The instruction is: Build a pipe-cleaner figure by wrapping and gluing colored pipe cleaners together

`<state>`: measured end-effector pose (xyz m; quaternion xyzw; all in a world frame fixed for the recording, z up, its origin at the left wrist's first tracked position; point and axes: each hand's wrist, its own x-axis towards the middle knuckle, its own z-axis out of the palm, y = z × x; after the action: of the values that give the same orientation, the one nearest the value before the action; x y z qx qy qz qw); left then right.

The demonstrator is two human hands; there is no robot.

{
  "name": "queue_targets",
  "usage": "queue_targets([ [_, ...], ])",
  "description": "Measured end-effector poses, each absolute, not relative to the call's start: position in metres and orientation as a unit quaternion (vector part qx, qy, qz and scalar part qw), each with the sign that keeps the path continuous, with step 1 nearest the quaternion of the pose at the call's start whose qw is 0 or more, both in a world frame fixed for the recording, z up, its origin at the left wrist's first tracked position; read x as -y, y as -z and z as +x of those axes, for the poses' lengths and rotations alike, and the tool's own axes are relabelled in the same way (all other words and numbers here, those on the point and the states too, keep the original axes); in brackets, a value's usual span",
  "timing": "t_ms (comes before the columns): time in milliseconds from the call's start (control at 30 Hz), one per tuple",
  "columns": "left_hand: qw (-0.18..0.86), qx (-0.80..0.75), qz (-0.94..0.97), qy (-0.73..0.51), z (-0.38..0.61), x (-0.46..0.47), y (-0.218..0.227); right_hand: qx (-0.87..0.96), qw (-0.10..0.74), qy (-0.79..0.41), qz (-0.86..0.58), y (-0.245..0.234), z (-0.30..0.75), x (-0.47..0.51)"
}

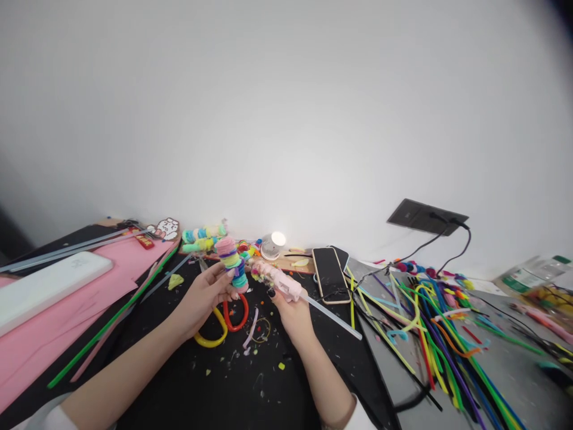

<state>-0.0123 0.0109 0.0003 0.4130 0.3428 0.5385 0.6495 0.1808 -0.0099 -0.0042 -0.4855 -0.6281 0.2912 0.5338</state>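
Observation:
My left hand [209, 294] is closed round a fuzzy roll of coiled pipe cleaners [231, 263], banded in pink, yellow, purple and teal and held upright. In my right hand [293, 313] is a pale pink hot glue gun [283, 283]; a long translucent glue stick [335, 318] sticks out of its back end. The gun's nose points left toward the roll; whether they touch I cannot tell. Under my left hand lie scissors with a yellow and a red handle loop [237, 316], their blades partly hidden. Two similar striped rolls [203, 237] rest behind, against the wall.
A small round lamp [273, 243] shines by the wall, beside a phone [331, 275]. Many loose pipe cleaners [447, 340] and black cables cover the right side, near a wall socket [425, 216] and a plastic bottle [532, 275]. Pink sheets [120, 280] and a white case [58, 286] lie left.

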Motion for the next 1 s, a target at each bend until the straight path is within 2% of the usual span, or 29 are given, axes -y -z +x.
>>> queue_targets([
  [700,0.597,-0.367,0.444,-0.558,-0.0106,-0.0111,0.0012,0.620,0.538,-0.365,-0.438,-0.0024,0.1739,0.0136],
  [1000,0.599,-0.363,0.452,-0.552,-0.0106,-0.0124,-0.0004,0.623,0.541,-0.345,-0.447,-0.0027,0.1761,0.0123],
])
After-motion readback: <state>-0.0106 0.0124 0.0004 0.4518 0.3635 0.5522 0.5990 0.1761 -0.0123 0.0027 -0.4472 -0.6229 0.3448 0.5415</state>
